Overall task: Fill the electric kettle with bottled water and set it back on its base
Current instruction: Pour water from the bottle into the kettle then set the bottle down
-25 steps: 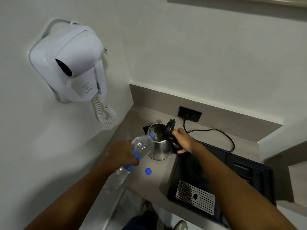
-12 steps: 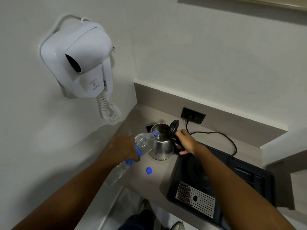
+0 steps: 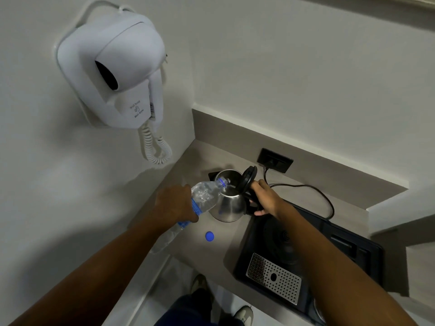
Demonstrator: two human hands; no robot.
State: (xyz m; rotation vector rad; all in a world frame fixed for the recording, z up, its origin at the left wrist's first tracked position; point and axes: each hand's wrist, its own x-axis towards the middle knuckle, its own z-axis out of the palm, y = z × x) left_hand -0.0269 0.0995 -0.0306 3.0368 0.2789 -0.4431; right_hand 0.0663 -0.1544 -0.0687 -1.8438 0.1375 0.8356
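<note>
A steel electric kettle [image 3: 229, 203] stands on the grey counter [image 3: 207, 252] near the corner, its black lid [image 3: 247, 178] tipped open. My right hand [image 3: 264, 196] grips the kettle's black handle. My left hand [image 3: 175, 204] holds a clear plastic water bottle [image 3: 204, 195] with a blue label, tilted so its mouth lies over the kettle's opening. The bottle's blue cap [image 3: 209, 236] lies on the counter in front of the kettle. The round kettle base [image 3: 282, 238] sits in a black tray to the right, partly hidden by my right forearm.
The black tray [image 3: 348, 245] holds a perforated metal drain plate [image 3: 273, 277]. A black cord [image 3: 313, 191] runs from a wall socket [image 3: 275, 160] to the tray. A white wall hair dryer [image 3: 117, 71] with a coiled cord hangs at left. My shoes show on the floor below.
My view has shifted slightly, so the hair dryer sits further right in the frame. Both hands, the bottle and the kettle keep the same pose.
</note>
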